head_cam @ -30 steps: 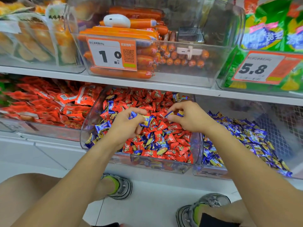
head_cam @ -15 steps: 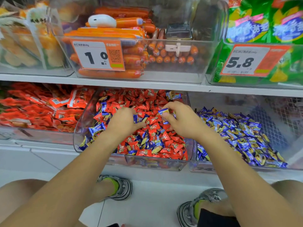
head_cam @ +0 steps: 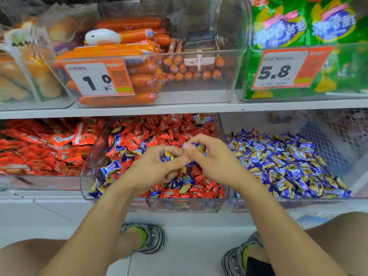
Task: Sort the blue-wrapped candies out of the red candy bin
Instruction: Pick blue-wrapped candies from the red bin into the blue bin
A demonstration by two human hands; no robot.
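A clear plastic bin (head_cam: 90,172) on the lower shelf holds red-wrapped candies (head_cam: 157,128) mixed with blue-wrapped candies (head_cam: 110,169). Both hands hover over its middle, fingertips nearly touching. My left hand (head_cam: 153,170) has its fingers curled round a blue-wrapped candy (head_cam: 166,155). My right hand (head_cam: 211,158) pinches blue-wrapped candies (head_cam: 196,145) between thumb and fingers. To the right, a second clear bin (head_cam: 356,188) is filled with blue-wrapped candies (head_cam: 288,164).
A bin of red snack packets (head_cam: 45,148) sits to the left. The upper shelf (head_cam: 179,108) carries a sausage bin with a 1.0 price tag (head_cam: 97,79) and green bags behind a 5.8 tag (head_cam: 282,70). My knees and shoes (head_cam: 147,240) are below on the tiled floor.
Both hands have come together over the middle of the red bin, each holding blue candies. The camera has moved closer and shifted a little to the right.
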